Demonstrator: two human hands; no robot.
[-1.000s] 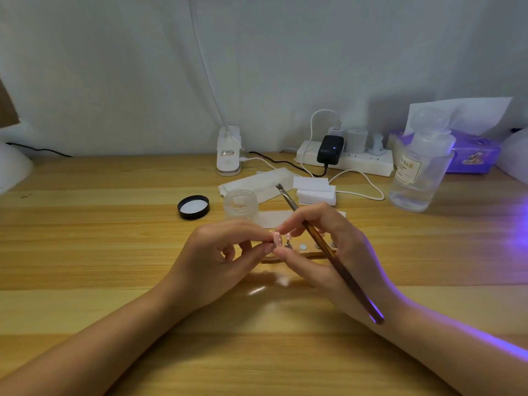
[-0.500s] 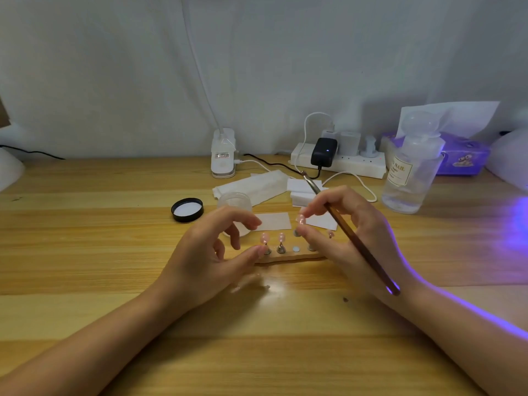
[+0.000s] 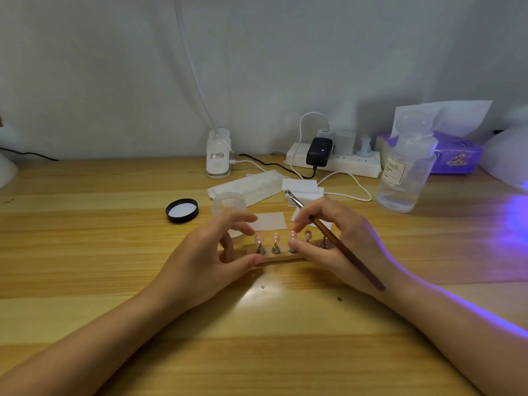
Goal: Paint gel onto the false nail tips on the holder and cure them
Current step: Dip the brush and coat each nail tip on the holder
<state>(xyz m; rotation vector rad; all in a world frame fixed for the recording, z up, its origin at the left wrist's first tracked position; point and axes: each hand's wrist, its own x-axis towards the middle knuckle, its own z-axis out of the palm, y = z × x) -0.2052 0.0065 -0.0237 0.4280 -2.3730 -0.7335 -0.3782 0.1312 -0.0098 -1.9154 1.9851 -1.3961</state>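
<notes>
A wooden nail holder (image 3: 278,259) lies on the table (image 3: 85,252) between my hands, with pink false nail tips (image 3: 276,237) on small metal cone stands. My left hand (image 3: 205,260) grips the holder's left end, its thumb against the front edge and its index finger curled above the leftmost tip. My right hand (image 3: 340,247) holds a brown-handled brush (image 3: 341,248) across its fingers, metal end pointing up and back. Its thumb and index finger pinch the third tip (image 3: 293,235). A clear gel jar (image 3: 228,202) stands behind my left hand.
The jar's black lid (image 3: 182,210) lies to the left. White wipes (image 3: 271,221) sit behind the holder. A clear liquid bottle (image 3: 405,172), purple tissue box (image 3: 457,152) and power strip (image 3: 337,165) stand at the back right. A white UV lamp (image 3: 505,158) glows purple at the right edge.
Both hands held one tip stand together a second ago. My left hand let go and moved to the holder's left end; my right hand set the tip down in the third place.
</notes>
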